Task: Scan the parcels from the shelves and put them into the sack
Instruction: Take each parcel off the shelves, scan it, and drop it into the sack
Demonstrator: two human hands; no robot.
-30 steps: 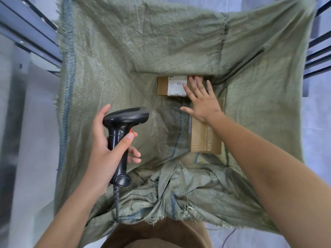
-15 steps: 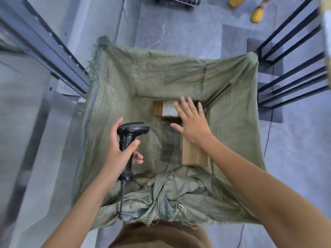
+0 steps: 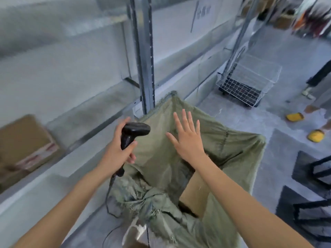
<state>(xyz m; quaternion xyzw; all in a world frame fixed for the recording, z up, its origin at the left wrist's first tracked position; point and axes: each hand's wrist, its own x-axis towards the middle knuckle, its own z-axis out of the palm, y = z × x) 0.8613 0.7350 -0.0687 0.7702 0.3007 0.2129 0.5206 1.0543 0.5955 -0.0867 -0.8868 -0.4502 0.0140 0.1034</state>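
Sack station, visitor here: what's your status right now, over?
Left hand grips scanner; right hand open, empty, above sack. One parcel inside sack, another on shelf. Nothing blocking.

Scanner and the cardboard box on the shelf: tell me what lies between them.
Head view: only bare grey shelf surface lies between the scanner, gripped by the left hand, and the cardboard box.

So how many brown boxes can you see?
2: one box inside the green sack, one box on the shelf at left. More may be hidden.
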